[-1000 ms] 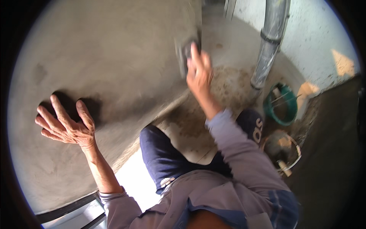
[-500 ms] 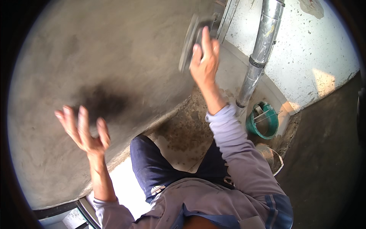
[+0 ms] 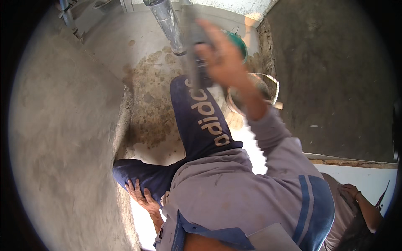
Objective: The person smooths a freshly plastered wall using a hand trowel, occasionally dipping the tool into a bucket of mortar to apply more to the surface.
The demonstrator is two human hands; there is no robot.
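Note:
My right hand (image 3: 226, 60) is closed around a plastering float (image 3: 192, 54), raised over my right knee. The float shows nearly edge-on, and both are smeared by motion. My left hand (image 3: 144, 198) lies on my left thigh near the knee, fingers spread, with nothing in it. Beside that knee stands a grey plastered wall (image 3: 58, 138). Behind my right hand, a green bucket (image 3: 239, 45) is partly hidden. Nearer, under my right forearm, stands another bucket (image 3: 231, 102) with a pale wire handle; my wrist covers part of it.
A shiny grey pipe (image 3: 167, 25) comes down at the far side. Wet mortar spots mark the floor (image 3: 150, 100). To the right is a dark plastered surface (image 3: 335, 83). At the lower right another person (image 3: 333, 209) is partly visible, one arm bent.
My view has turned to the right, away from the left wall. My left hand has come down from beside the wall onto my thigh. My right hand has drawn the float away from the wall.

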